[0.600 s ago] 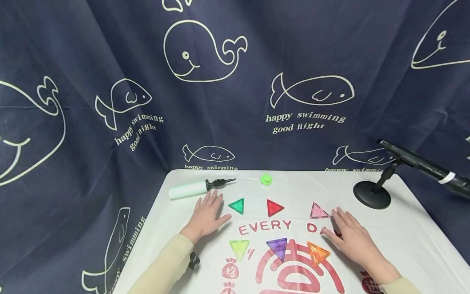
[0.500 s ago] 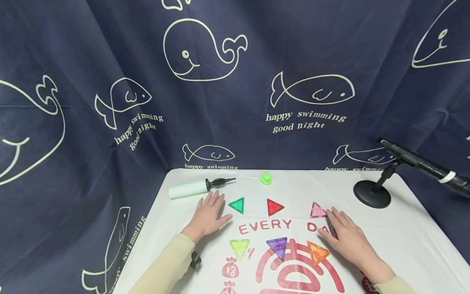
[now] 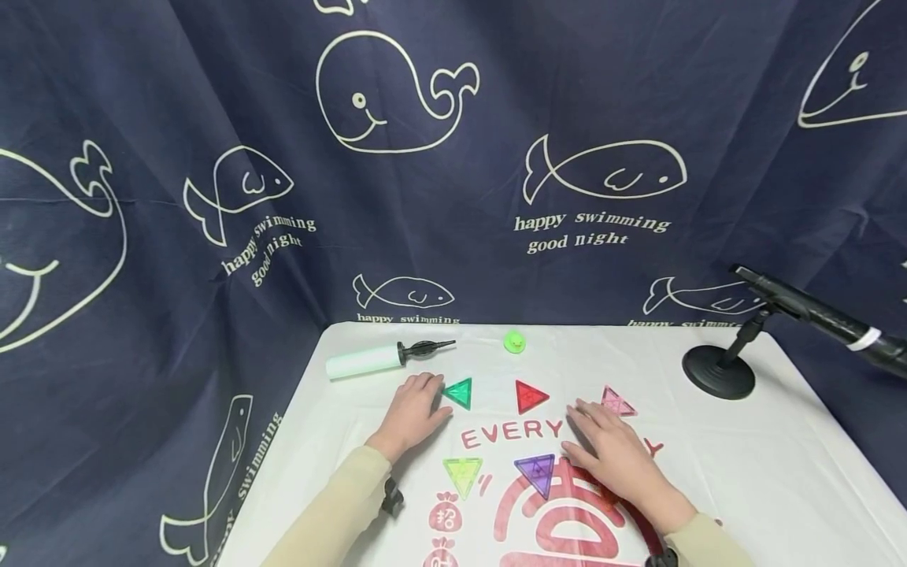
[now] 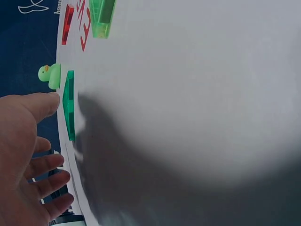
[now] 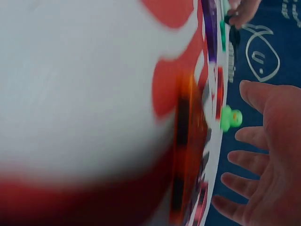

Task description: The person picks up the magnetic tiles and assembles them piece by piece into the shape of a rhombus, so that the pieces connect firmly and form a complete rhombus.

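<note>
My left hand hovers beside a green translucent triangle tile, fingers loosely spread and holding nothing. In the left wrist view, the thumb points toward that tile's edge. My right hand, also with nothing in it, reaches over the cloth below a pink triangle tile. Beneath its palm an orange tile shows in the right wrist view; the head view mostly hides it. A red tile lies between the hands. Nearer me are a yellow-green tile and a purple tile.
A light-green hand pump with a black nozzle lies at the back left. Near the back edge sits a green toy duck. A black stand with a long black device rises at the back right. A dark blue curtain hangs behind.
My right hand has swept left from beside the pink tile, now covering the orange tile. My left hand has shifted slightly right, nearer the green tile, its fingers drawn in a little.
</note>
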Motion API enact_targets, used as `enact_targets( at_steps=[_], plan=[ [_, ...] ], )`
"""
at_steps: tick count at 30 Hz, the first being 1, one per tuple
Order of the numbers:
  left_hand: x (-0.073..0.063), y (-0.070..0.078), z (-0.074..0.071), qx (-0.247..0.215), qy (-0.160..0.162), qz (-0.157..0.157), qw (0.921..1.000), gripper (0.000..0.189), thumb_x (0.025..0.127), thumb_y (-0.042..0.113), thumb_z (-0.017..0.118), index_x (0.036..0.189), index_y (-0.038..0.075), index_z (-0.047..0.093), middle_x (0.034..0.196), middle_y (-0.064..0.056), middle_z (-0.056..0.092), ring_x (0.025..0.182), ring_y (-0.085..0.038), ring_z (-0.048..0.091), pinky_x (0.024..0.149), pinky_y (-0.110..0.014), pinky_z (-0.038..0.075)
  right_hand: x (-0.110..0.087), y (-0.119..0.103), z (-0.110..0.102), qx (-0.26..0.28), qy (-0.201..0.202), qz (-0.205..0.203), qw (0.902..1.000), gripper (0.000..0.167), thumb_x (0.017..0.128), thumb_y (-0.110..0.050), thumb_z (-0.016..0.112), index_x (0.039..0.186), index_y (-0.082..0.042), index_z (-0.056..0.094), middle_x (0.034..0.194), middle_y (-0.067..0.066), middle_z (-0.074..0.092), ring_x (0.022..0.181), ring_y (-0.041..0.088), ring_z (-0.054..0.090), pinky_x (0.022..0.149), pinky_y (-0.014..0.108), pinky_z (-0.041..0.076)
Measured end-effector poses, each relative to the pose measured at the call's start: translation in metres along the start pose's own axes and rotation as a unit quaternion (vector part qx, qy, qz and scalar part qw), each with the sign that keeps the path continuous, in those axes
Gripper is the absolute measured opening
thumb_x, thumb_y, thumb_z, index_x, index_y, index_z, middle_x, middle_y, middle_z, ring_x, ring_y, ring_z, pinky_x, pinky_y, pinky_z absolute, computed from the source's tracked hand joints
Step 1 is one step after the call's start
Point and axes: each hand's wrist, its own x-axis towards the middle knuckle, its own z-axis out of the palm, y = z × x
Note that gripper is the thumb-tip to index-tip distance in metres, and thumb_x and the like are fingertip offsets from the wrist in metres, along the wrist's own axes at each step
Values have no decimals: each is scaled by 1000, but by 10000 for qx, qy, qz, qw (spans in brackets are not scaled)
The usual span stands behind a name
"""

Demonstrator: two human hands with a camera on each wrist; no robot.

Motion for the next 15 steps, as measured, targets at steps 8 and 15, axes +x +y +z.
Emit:
enact_targets(
  at_steps=[8,15],
  plan=[
    [6,7,-1,-82,32,-23,10000,58,99,41,72,142,4,59,134,-12,60,121,-29,55,105,-47,45,10,-30,20,110,-46,-417,9991,58,92,-34,81,138,-3,65,142,19,60,132,41,54,104,63,44],
    [10,7,5,-98,60,-120,9999,53,99,40,72,138,4,62,126,-10,61,113,-26,55,101,-44,47,19,-55,31,280,-463,-606,9967,55,94,-34,79,138,-5,66,144,17,59,136,39,51,107,62,41]
  ],
)
